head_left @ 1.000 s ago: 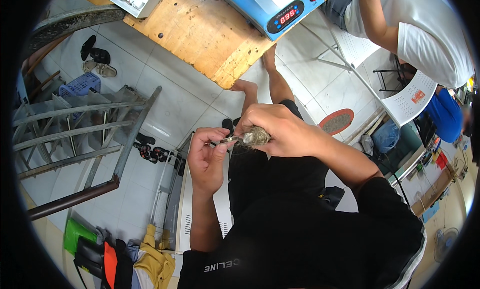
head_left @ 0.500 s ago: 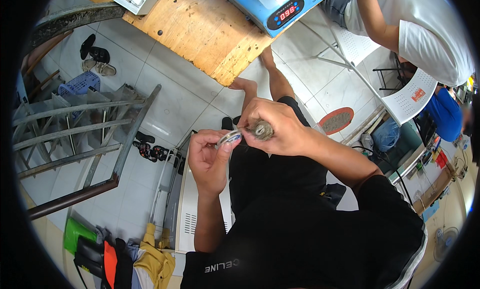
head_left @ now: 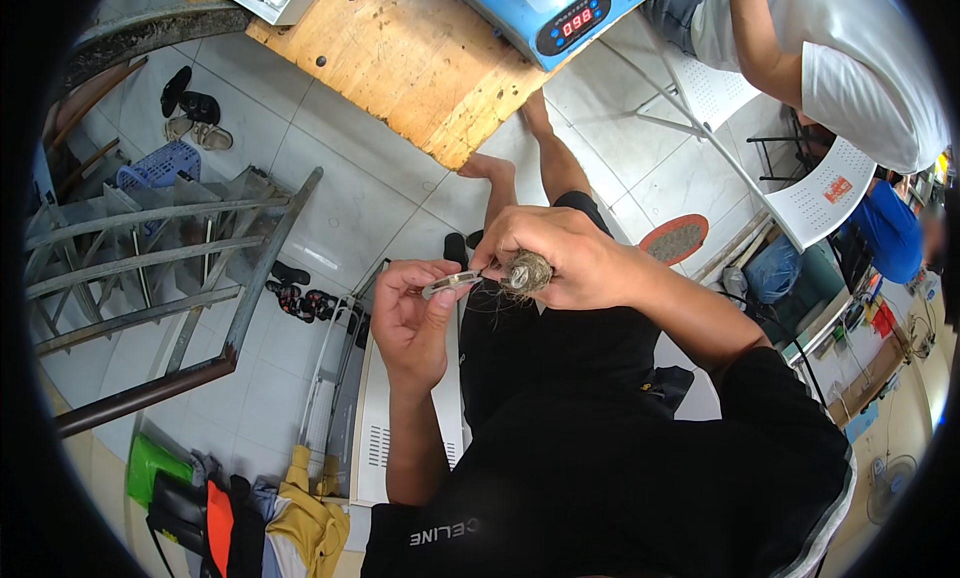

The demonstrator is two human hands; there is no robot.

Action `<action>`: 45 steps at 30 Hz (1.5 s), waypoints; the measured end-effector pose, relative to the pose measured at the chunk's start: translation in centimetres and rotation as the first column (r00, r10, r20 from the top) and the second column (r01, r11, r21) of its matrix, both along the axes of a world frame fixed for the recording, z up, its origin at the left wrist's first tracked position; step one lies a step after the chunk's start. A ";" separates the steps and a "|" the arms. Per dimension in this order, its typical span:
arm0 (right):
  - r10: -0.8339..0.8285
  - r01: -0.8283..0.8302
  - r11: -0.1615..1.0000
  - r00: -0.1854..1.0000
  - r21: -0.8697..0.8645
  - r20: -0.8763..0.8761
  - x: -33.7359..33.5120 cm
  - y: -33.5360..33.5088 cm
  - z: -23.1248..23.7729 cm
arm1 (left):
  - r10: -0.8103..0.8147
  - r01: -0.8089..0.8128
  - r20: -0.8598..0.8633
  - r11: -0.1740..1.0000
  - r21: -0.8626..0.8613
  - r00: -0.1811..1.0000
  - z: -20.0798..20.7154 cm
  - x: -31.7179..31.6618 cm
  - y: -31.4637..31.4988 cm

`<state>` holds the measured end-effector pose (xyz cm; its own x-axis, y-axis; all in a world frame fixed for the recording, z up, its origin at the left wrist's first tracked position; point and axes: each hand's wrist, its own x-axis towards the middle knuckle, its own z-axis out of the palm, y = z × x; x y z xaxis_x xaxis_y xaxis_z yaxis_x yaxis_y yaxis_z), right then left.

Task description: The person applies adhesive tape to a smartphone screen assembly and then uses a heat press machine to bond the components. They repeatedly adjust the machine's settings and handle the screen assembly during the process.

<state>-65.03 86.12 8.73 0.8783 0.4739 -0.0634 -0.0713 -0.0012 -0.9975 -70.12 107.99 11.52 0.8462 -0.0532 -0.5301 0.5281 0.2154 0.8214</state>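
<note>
My left hand pinches a thin, round, silvery disc between thumb and fingers, its edge turned partly up. Close to the disc's right side, my right hand is closed round a brush-like bundle of grey-brown fibres, with loose strands hanging below it. A thin dark tip shows between the right fingers and the disc; I cannot make out whether it touches. Both hands are held above my lap, in front of my black clothing.
Ahead stands a wooden table with a blue machine and a white box on it. A metal stair railing is at left. A person in a white shirt sits at the upper right by a white perforated chair.
The disc has tilted, so it shows more edge-on. The fibre bundle has turned slightly in my right hand, and its loose strands show more. My left hand has shifted slightly left.
</note>
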 end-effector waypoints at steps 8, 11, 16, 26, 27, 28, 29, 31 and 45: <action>0.148 -0.147 0.988 0.989 -0.043 0.014 1.0 -0.6 0.0 | -0.121 0.120 0.071 0.993 0.017 0.990 -0.2 0.2 0.1; 0.160 -0.160 0.986 0.987 -0.055 -0.001 1.2 -0.5 -0.4 | -0.164 0.164 -0.021 0.986 0.005 0.986 0.1 0.4 0.4; 0.099 -0.105 0.992 0.991 -0.069 -0.085 0.4 0.2 -0.8 | -0.128 0.131 -0.071 0.990 0.046 0.989 0.5 0.6 0.3; -0.052 0.049 0.998 0.993 -0.038 -0.110 -1.0 1.0 -1.0 | -0.015 0.015 -0.006 0.999 0.032 1.000 0.3 -0.2 -0.1; -0.051 0.047 0.998 0.991 -0.039 -0.120 -1.0 0.9 -0.9 | 0.003 -0.002 -0.034 1.000 0.013 0.999 0.4 -0.3 -0.1; -0.057 0.051 0.998 0.987 -0.046 -0.147 -0.9 0.9 -0.8 | 0.003 -0.002 -0.062 1.000 0.022 0.998 0.5 -0.3 -0.2; -0.058 0.049 0.997 0.982 -0.054 -0.179 -0.8 0.8 -0.7 | 0.004 -0.001 -0.090 1.000 0.031 0.996 0.6 -0.3 -0.2; -0.079 0.066 0.995 0.978 -0.069 -0.193 -0.6 0.7 -0.5 | -0.039 0.048 -0.080 0.992 0.114 0.996 0.8 -0.1 -0.2; -0.196 0.186 0.981 0.940 -0.063 -0.278 0.2 -1.0 -0.6 | -0.136 0.098 0.106 0.948 0.303 0.985 1.4 1.1 -0.7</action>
